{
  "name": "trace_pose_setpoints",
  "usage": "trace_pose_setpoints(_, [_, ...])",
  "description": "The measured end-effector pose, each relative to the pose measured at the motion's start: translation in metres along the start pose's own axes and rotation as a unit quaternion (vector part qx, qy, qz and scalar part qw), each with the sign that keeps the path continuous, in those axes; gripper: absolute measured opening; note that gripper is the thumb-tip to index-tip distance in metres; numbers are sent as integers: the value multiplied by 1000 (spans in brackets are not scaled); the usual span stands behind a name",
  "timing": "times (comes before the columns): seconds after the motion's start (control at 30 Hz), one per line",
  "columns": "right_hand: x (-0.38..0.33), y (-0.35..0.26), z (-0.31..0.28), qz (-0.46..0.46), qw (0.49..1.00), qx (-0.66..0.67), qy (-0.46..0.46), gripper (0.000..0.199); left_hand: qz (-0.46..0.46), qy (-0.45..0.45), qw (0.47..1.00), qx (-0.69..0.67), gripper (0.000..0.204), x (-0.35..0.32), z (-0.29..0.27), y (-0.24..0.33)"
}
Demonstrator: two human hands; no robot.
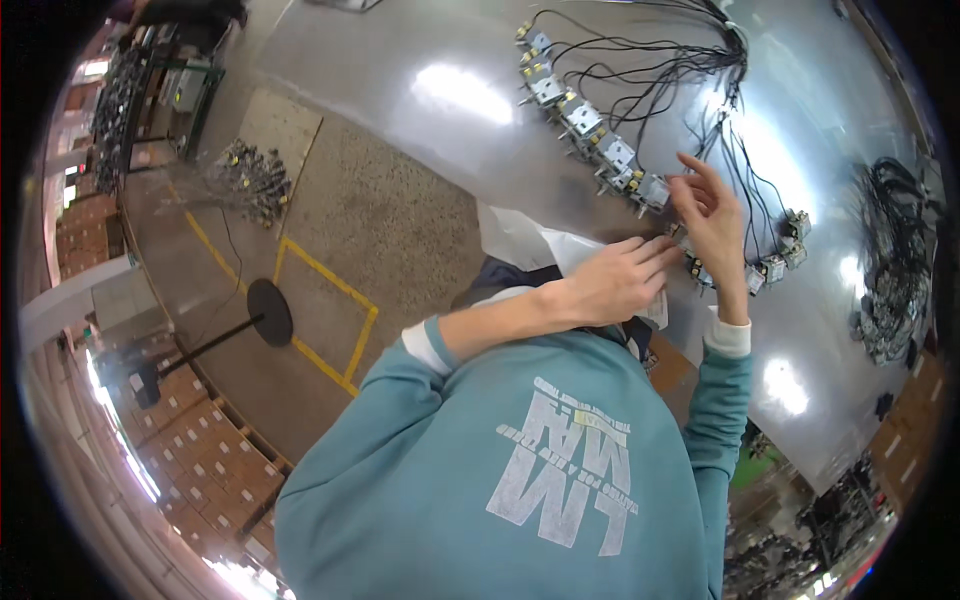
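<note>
Small metal motor-like parts (583,118) with black cables form a curved row on a shiny metal table (400,60). My right hand (712,222) hovers over the row, its fingers apart and partly bent. Its fingertips are close to a silvery part (655,192); contact cannot be made out. My left hand (622,278) is at the table's near edge, palm down, fingers stretched toward the parts beneath my right hand. Its thumb is hidden, and I see nothing held in it. More cabled parts (770,268) continue the curve to the right of my right hand.
Black cables (735,50) gather into a bundle at the table's far side. A heap of cabled parts (885,270) lies at the right. Left of the table are a round black stand base (270,312), yellow floor lines (325,272), a pile of parts (255,182) and stacked cartons (215,455).
</note>
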State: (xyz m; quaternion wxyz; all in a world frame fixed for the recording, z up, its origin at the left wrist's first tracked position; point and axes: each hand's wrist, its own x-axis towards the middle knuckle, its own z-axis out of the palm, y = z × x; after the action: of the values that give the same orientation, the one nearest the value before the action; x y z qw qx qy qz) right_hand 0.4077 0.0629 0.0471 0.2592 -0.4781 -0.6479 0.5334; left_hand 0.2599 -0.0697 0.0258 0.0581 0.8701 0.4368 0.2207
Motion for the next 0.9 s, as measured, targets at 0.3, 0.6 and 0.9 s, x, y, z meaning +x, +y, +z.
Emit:
trace_pose_setpoints(0.3, [-4, -22, 22, -213, 958, -188, 39, 43, -63, 25, 990, -125, 17, -4, -44, -31])
trace_pose_setpoints(0.6, [-11, -68, -40, -137, 965, -224, -1, 40, -95, 14, 982, -163, 29, -10, -66, -48])
trace_pose_setpoints(0.9, [2, -20, -98, -223, 873, -433, -9, 45, -71, 2, 997, 4, 27, 3, -38, -49])
